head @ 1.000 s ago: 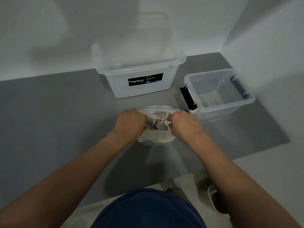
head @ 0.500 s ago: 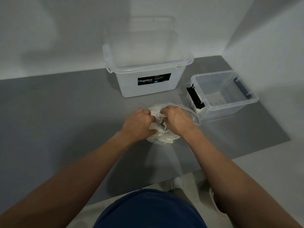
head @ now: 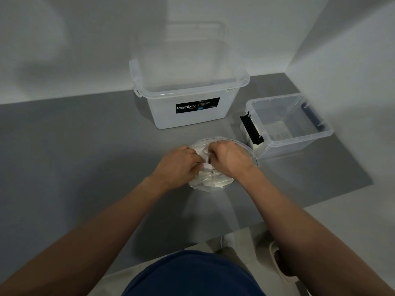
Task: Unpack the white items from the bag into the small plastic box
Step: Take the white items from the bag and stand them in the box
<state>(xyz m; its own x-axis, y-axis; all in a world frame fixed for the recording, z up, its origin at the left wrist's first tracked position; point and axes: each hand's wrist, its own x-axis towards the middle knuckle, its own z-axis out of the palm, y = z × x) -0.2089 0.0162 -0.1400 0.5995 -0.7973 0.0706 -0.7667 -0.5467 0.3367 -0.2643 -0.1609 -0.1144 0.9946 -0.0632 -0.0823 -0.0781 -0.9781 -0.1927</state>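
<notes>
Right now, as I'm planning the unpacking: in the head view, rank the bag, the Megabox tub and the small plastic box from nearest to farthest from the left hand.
1. bag, held in the left hand, directly in front.
2. Megabox tub, straight behind the hand.
3. small plastic box, farthest, to the right beyond the right hand.

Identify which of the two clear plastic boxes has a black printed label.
The large box at the back: its front bears a black Megabox label. The small box beside it has only dark clips.

Single head-worn wide-angle view, facing forward and down, seemingly close above grey tabletop (head: 74,157)
</notes>
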